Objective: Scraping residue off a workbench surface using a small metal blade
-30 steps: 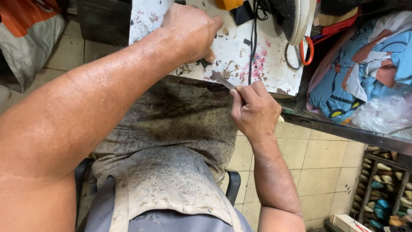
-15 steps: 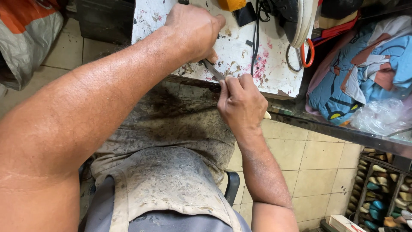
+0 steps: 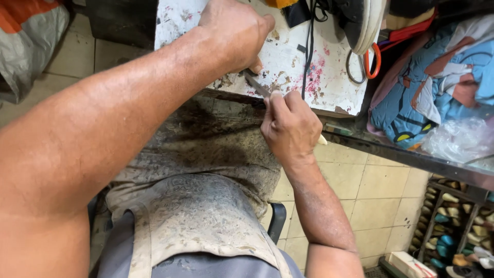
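Metal blade (image 3: 256, 85) slants from the right hand (image 3: 290, 128), fingers gripping it, up-left under the clenched left hand (image 3: 234, 33) on the stained white desk (image 3: 329, 82).

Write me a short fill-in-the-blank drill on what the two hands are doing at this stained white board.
1. The right hand holds a thin ____ blade whose tip points at the left hand.
2. The left hand rests as a fist on the stained ____ board.
3. A dirty apron covers the person's ____.
4. The scissors at the board's right edge have ____ handles.

Missing words: metal; white; lap; orange
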